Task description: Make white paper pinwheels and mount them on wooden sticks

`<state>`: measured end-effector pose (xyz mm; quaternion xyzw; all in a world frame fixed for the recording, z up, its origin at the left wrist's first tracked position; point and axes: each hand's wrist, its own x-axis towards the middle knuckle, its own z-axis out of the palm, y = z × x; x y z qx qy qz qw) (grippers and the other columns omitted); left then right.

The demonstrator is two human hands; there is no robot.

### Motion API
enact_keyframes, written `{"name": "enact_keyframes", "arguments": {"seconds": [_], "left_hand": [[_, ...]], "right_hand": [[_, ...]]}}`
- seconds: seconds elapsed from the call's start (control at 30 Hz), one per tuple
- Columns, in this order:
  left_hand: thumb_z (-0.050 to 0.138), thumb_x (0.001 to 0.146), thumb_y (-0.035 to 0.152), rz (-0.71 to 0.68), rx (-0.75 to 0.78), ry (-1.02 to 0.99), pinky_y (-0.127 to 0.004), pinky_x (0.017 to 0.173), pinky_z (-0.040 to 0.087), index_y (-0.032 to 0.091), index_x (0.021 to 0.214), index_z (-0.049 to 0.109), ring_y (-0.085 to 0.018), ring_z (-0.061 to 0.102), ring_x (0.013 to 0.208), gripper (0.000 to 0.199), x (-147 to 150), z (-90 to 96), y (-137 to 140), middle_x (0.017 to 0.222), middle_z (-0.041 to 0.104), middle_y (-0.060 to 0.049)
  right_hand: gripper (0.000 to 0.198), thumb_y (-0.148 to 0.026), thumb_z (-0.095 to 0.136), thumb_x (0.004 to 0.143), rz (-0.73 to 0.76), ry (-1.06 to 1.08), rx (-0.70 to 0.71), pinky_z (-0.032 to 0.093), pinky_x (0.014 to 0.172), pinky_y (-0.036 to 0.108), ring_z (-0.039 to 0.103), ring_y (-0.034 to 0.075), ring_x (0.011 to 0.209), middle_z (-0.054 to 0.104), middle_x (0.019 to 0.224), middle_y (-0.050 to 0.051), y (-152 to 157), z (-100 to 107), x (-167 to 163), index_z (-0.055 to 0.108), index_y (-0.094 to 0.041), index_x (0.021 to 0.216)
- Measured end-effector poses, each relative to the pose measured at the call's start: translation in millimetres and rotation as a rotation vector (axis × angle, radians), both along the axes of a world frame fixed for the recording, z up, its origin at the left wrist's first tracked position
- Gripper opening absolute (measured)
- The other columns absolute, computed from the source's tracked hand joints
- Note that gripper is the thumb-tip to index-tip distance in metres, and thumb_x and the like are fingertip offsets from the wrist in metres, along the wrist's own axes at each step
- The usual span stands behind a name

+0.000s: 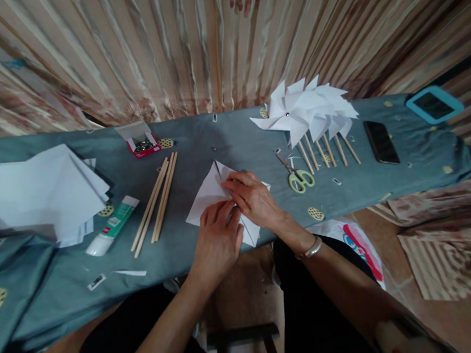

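Note:
A square sheet of white paper (203, 198) with slits running in from its corners lies on the cloth-covered table in front of me. My left hand (219, 235) rests on its near side, fingers bent and pressed together on the paper close to the centre. From the right, my right hand (255, 196) pinches the paper near the same spot; the fingertips hide the middle of the sheet. A small pin (214, 148) lies just beyond the sheet. Green-handled scissors (300, 180) lie partly open right of my right hand.
Several white paper pinwheels (290, 115) on sticks lie at the back right, near a phone (381, 142) and a blue-framed tablet (414, 106). Leftward are wooden sticks (151, 208), a red box (147, 147) of metal pins, a green-and-white tube (116, 224) and stacked white paper (39, 191).

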<state>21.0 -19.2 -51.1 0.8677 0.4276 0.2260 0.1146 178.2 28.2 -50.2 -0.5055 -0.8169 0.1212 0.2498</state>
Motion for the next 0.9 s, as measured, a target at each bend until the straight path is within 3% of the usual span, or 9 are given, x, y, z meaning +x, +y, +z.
{"name": "enact_keyframes", "arguments": {"seconds": [0.73, 0.9], "left_hand": [[0.057, 0.087, 0.016, -0.003, -0.014, 0.006, -0.049, 0.096, 0.047, 0.011, 0.115, 0.061, -0.032, 0.053, 0.114, 0.028, 0, 1.1, 1, 0.122, 0.062, -0.015], [0.056, 0.088, 0.017, -0.003, 0.001, 0.010, -0.049, 0.095, 0.047, 0.011, 0.115, 0.062, -0.032, 0.053, 0.113, 0.028, 0, 1.5, 1, 0.119, 0.063, -0.016]], "right_hand": [[0.038, -0.017, 0.036, 0.097, -0.065, -0.092, -0.031, 0.044, 0.101, 0.042, 0.052, 0.026, 0.109, 0.058, 0.124, 0.014, 16, 3, -11, 0.062, -0.012, 0.125], [0.036, -0.015, 0.038, 0.095, -0.085, -0.103, -0.023, 0.046, 0.098, 0.043, 0.050, 0.026, 0.106, 0.058, 0.124, 0.013, 21, 4, -14, 0.063, -0.016, 0.121]]}}
